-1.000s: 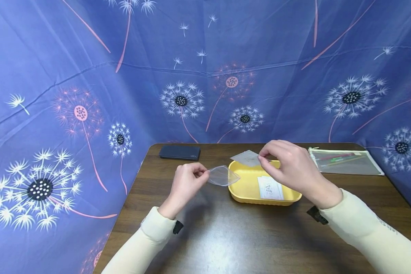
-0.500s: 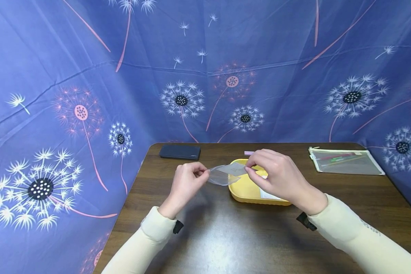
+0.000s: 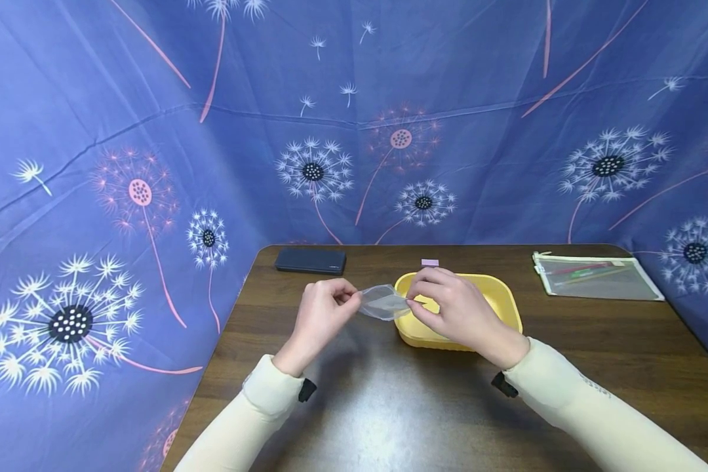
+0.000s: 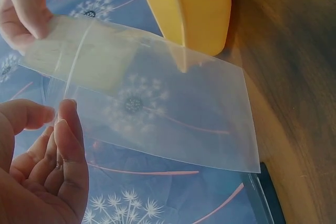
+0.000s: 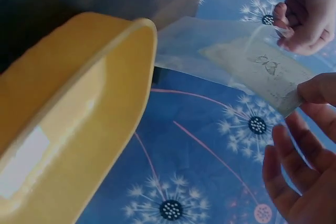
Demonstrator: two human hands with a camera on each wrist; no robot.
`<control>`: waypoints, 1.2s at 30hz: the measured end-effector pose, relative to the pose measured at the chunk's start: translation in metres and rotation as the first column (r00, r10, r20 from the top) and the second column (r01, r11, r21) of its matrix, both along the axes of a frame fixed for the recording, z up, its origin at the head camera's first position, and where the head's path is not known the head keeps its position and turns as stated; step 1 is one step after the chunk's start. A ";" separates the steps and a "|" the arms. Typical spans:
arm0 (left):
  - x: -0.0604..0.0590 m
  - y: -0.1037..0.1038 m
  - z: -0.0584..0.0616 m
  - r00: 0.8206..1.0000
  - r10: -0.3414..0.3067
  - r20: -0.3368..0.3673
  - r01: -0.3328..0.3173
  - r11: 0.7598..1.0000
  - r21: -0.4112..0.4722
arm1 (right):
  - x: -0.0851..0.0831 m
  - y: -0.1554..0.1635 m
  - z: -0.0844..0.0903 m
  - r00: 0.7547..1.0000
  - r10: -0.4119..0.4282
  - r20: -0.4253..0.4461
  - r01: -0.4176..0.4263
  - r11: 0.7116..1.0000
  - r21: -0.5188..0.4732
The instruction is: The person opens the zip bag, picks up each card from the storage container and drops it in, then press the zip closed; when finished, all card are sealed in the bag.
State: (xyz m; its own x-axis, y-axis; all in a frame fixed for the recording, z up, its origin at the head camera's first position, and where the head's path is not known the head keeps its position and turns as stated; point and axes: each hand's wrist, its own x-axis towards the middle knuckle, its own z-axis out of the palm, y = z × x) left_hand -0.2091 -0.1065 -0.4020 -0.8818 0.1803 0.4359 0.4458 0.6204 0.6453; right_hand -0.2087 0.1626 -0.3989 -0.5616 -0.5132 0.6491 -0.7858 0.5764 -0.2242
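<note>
My left hand (image 3: pixel 348 298) pinches one edge of a clear plastic sleeve (image 3: pixel 380 303) and holds it in the air, just left of a yellow tray (image 3: pixel 501 295). The right hand (image 3: pixel 413 301) pinches a small pale card (image 5: pixel 257 72) with a faint drawing on it. That card lies partly inside the sleeve (image 4: pixel 157 108), as the card (image 4: pixel 79 61) shows through the plastic in the left wrist view. A white card (image 5: pixel 26 161) lies in the tray (image 5: pixel 79 119). In the head view my right hand hides the tray's inside.
The dark wooden table (image 3: pixel 389 406) carries a black phone (image 3: pixel 310 261) at the back left, a small pink piece (image 3: pixel 429 263) behind the tray, and a clear zip pouch (image 3: pixel 596 276) with pens at the back right. Blue dandelion-print cloth (image 3: pixel 153 164) surrounds the table.
The right hand has carried the card left from above the tray to the sleeve, and the card now sits partly inside it. The left hand has stayed in place.
</note>
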 end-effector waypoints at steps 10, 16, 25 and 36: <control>0.000 0.001 0.000 1.000 -0.003 -0.002 0.003 1.000 -0.005 | -0.007 -0.013 -0.012 0.998 -0.026 0.055 0.023 0.998 0.051; 0.001 0.002 0.002 1.000 -0.008 -0.011 0.008 1.000 -0.003 | -0.011 -0.020 -0.016 0.994 -0.037 0.103 0.027 0.995 0.093; 0.001 0.003 0.002 1.000 -0.005 -0.004 0.005 1.000 -0.008 | -0.014 -0.025 -0.021 0.995 -0.039 0.094 0.028 0.993 0.112; 0.001 0.002 0.002 1.000 -0.008 -0.010 0.008 1.000 -0.007 | -0.012 -0.021 -0.017 0.990 -0.050 0.128 0.036 0.993 0.112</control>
State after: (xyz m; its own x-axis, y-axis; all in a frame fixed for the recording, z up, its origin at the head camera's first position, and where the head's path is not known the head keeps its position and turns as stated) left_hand -0.2085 -0.1049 -0.4004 -0.8761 0.1901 0.4432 0.4568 0.6212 0.6367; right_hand -0.2205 0.1421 -0.4163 -0.6611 -0.5500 0.5103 -0.7276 0.6358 -0.2574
